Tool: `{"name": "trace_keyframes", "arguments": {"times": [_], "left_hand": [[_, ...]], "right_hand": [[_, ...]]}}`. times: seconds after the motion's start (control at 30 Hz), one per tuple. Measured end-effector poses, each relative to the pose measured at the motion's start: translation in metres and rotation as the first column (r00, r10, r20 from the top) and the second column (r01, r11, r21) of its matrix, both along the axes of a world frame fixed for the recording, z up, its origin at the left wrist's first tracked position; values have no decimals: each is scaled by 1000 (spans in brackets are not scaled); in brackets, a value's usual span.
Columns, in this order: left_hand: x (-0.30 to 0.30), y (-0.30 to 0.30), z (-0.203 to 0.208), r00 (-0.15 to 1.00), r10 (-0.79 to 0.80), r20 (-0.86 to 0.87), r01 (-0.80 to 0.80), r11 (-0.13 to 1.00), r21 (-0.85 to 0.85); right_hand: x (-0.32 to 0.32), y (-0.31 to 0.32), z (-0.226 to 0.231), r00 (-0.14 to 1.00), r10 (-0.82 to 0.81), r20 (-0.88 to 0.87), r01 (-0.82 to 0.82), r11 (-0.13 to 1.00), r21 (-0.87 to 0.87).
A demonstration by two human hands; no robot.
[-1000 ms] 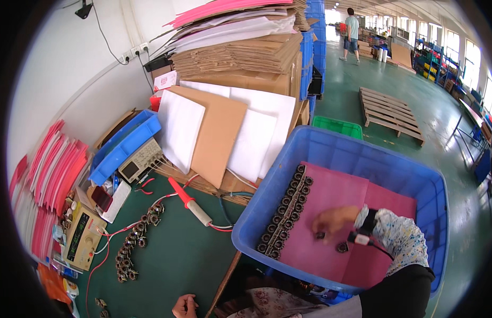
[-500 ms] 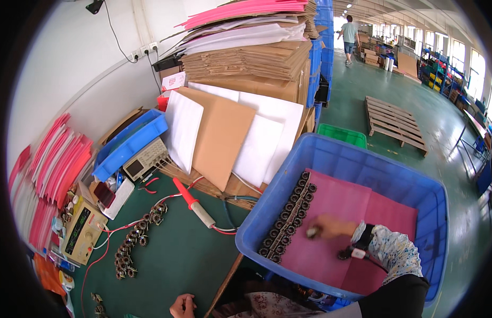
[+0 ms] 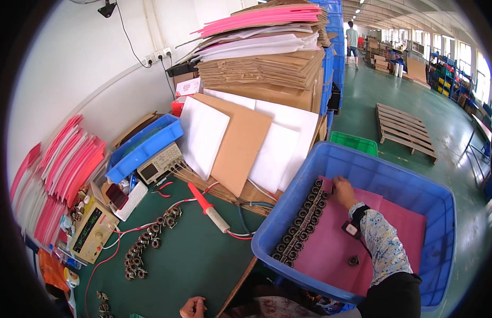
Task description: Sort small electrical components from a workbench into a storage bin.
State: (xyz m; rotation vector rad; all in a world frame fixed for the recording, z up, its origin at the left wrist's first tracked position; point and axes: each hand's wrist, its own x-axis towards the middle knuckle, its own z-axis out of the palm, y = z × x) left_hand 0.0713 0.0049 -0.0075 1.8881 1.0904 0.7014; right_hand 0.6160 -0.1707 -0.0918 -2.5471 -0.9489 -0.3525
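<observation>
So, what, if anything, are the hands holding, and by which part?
Cannot tell for the right hand: any grip is hidden. The left hand shows nothing held.

Right hand [image 3: 343, 192]: extended forward, bent downward; its grip cannot be discerned.
Right forearm [image 3: 386, 246]: slants forward and leftward from below.
Left hand [image 3: 193, 307]: loosely curled, cut by the lower edge.

Lower right of frame: bin [image 3: 383, 172], sheet [image 3: 331, 244] in it, coil rows [image 3: 303, 222] along sheet's left side, right hand [image 3: 343, 192] at rows' upper end. Lower left: bench [image 3: 203, 259], coil cluster [image 3: 145, 239] on it. Upper centre: cardboard stack [image 3: 262, 70]. Upper right: pallet [image 3: 406, 131].
</observation>
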Motion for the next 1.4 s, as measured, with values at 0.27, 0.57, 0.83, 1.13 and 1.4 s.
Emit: {"name": "trace_keyframes", "arguments": {"times": [0.27, 0.57, 0.83, 1.13, 1.4], "left_hand": [[2, 1, 5, 1000, 9, 16, -9, 1000, 1], [-4, -3, 3, 1000, 15, 10, -15, 1000, 6], [8, -5, 9, 995, -14, -100, 21, 997, 71], [11, 1, 0, 991, -29, -134, 36, 998, 51], [2, -5, -5, 987, -14, -162, 30, 995, 93]], "right_hand": [[-17, 0, 10, 999, 14, -49, -11, 998, 58], [-5, -4, -6, 936, 233, -264, -157, 948, 277], [-38, -57, 33, 867, 365, -340, -452, 863, -225], [-164, -122, 44, 733, 452, -509, -670, 612, -420], [-215, -45, 28, 639, 489, -593, -494, 852, 171]]}}
